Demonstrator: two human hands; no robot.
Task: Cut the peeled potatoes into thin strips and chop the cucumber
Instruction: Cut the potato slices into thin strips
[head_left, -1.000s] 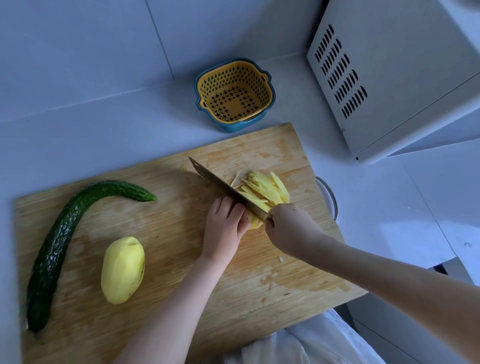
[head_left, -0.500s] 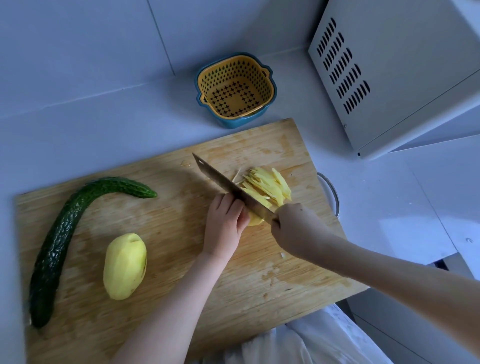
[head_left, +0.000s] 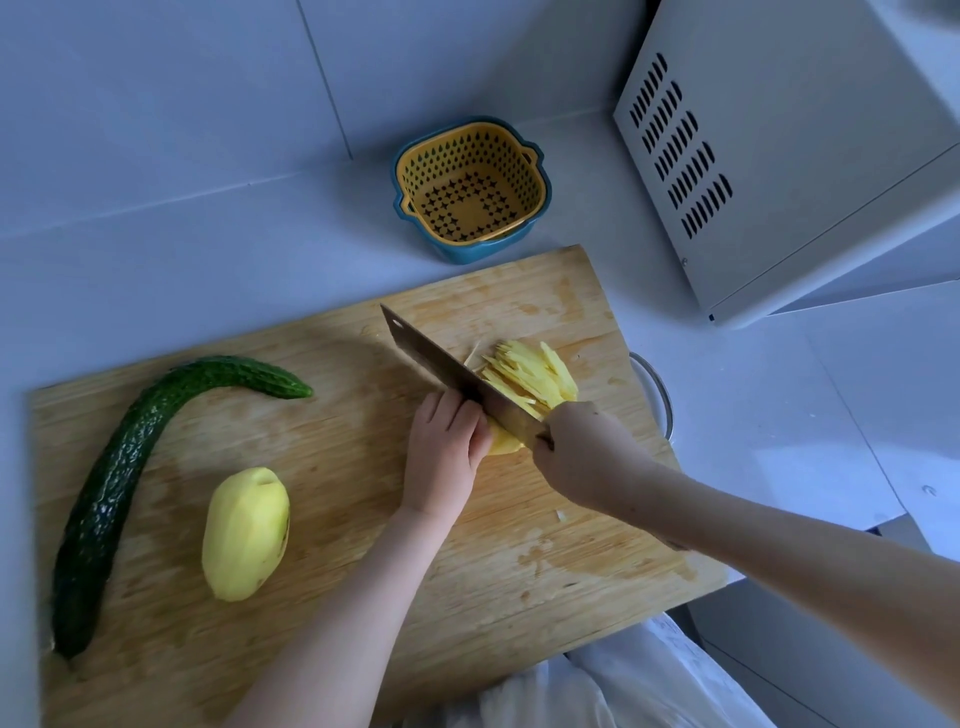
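On the wooden cutting board (head_left: 322, 519) my right hand (head_left: 587, 457) grips the handle of a cleaver (head_left: 452, 376), its blade slanting across a potato. A fan of thin yellow potato strips (head_left: 530, 376) lies on the far side of the blade. My left hand (head_left: 447, 449) has its fingers curled down on the uncut piece of potato (head_left: 503, 444), knuckles against the blade. A whole peeled potato (head_left: 245, 532) lies left of centre. A long curved green cucumber (head_left: 124, 483) stretches along the board's left side.
A yellow strainer basket in a blue bowl (head_left: 470, 189) stands on the counter behind the board. A white appliance with vent slots (head_left: 789, 145) fills the right rear. A round metal rim (head_left: 657, 395) shows at the board's right edge. White cloth (head_left: 623, 686) shows below.
The blade and both hands stay at the potato; the left hand and blade have edged slightly along it. The camera view has shifted a little.
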